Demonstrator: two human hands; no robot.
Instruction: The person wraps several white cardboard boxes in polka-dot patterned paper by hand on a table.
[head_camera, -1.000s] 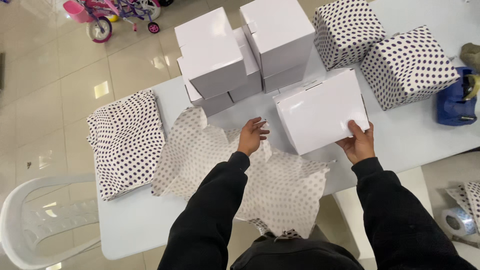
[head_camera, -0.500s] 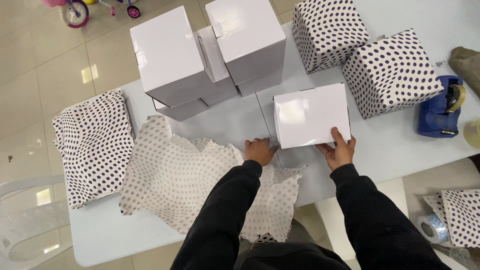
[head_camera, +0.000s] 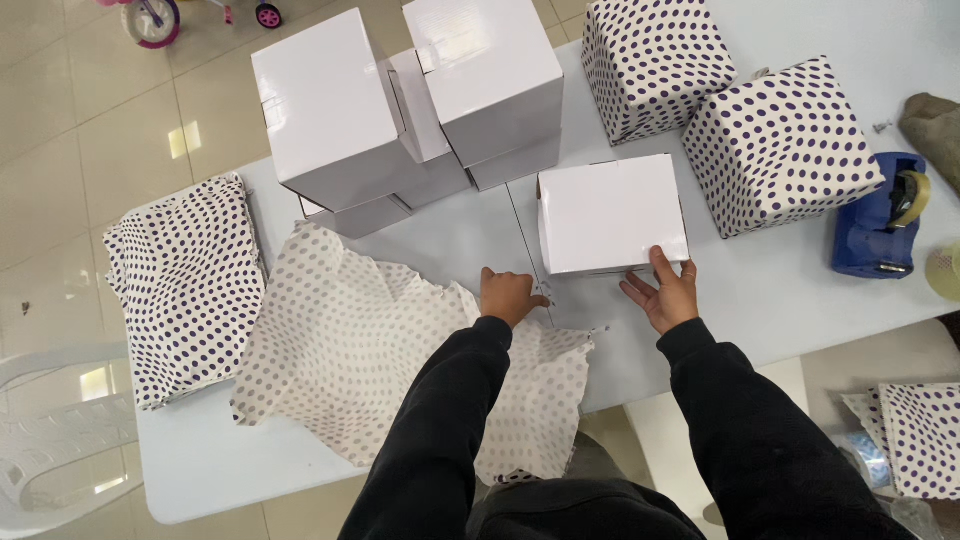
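I note a glossy beige tiled floor (head_camera: 120, 120) with light glare at upper left, a white plastic chair (head_camera: 50, 440) at lower left, and a pale counter (head_camera: 800, 300) across centre frame.

Probably a home: tiled floor (head_camera: 90, 120), child's tricycle (head_camera: 160, 15) (partly cropped).

Both black-sleeved arms reach forward; left hand (head_camera: 508, 296) lies curled, knuckles up; right hand (head_camera: 665, 292) spreads open, fingers extended.
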